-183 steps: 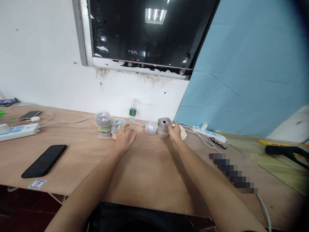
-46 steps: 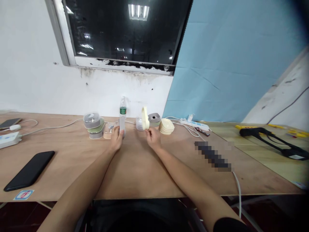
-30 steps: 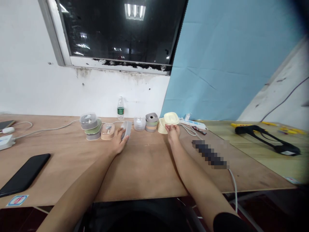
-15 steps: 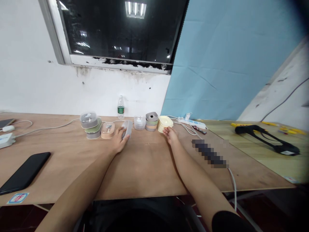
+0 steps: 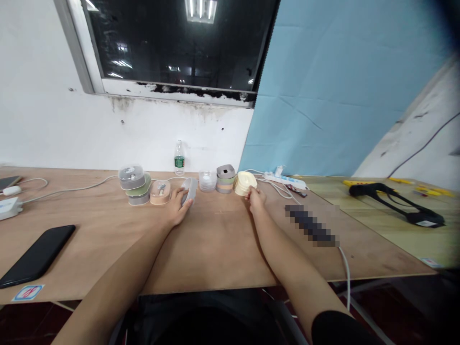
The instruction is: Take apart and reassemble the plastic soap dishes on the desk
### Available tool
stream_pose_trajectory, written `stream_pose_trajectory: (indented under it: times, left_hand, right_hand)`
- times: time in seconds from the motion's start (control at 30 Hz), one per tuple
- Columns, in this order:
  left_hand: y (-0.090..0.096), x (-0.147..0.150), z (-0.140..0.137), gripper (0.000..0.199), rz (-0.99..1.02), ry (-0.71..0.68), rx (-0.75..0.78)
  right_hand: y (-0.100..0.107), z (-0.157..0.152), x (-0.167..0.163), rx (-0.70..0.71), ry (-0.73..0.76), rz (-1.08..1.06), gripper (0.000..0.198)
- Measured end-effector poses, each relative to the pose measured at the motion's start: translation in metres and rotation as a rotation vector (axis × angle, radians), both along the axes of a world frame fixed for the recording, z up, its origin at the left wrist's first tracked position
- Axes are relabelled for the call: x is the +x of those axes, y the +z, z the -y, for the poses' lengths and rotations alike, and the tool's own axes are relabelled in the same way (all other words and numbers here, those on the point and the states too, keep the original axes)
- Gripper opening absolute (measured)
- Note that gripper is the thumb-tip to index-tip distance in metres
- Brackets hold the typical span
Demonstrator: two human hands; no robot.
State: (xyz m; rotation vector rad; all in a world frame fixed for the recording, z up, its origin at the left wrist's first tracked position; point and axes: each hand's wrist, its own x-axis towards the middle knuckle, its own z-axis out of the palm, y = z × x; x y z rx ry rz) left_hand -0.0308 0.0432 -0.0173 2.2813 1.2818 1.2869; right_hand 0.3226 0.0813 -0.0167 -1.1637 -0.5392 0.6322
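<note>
My left hand (image 5: 178, 207) is closed on a small grey box (image 5: 191, 188) with rounded corners, which stands tilted on its edge on the table. At the right, a stack of cream square dishes (image 5: 245, 180) sits on the tabletop, and my right hand (image 5: 257, 197) pinches the near right rim of the top dish. Between the hands are a clear plastic stack (image 5: 207, 181) and a pile of grey, green and orange box parts (image 5: 225, 182). Left of my left hand lies an orange box (image 5: 160, 192) with a clear lid, beside stacked grey and green lidded boxes (image 5: 132, 178).
A plastic bottle (image 5: 179, 160) stands by the wall. A black phone (image 5: 38, 255) lies at the left front, and a white adapter (image 5: 10, 208) is at the left edge. To the right are a power strip (image 5: 287, 181), cables, a blurred-out dark object (image 5: 311, 225) and a black strap frame (image 5: 398, 206).
My right hand has shifted slightly right along the cream stack's rim, its fingers now pinched there. My left hand stays on the grey box. The whole view has moved a little.
</note>
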Motion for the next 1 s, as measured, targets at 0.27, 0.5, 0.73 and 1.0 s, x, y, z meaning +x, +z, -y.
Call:
stream_pose_trajectory:
  times: [0.27,0.5,0.73,1.0]
  left_hand:
    - [-0.002,0.0,-0.001,0.048,0.003,-0.005,-0.003]
    - [0.003,0.0,0.003,0.05,-0.017,-0.021,-0.037]
    - [0.01,0.005,0.013,0.055,-0.013,-0.068,-0.017]
    - [-0.002,0.02,0.019,0.058,0.144,-0.171,0.106]
  right_hand:
    - [0.004,0.003,-0.004,0.011,-0.136,0.047,0.027]
    - [0.009,0.01,-0.006,0.013,-0.34,0.412,0.023]
    - [0.02,0.044,-0.081,0.168,0.12,1.106,0.022]
    - [0.011,0.075,-0.165,0.445,0.625,1.576,0.016]
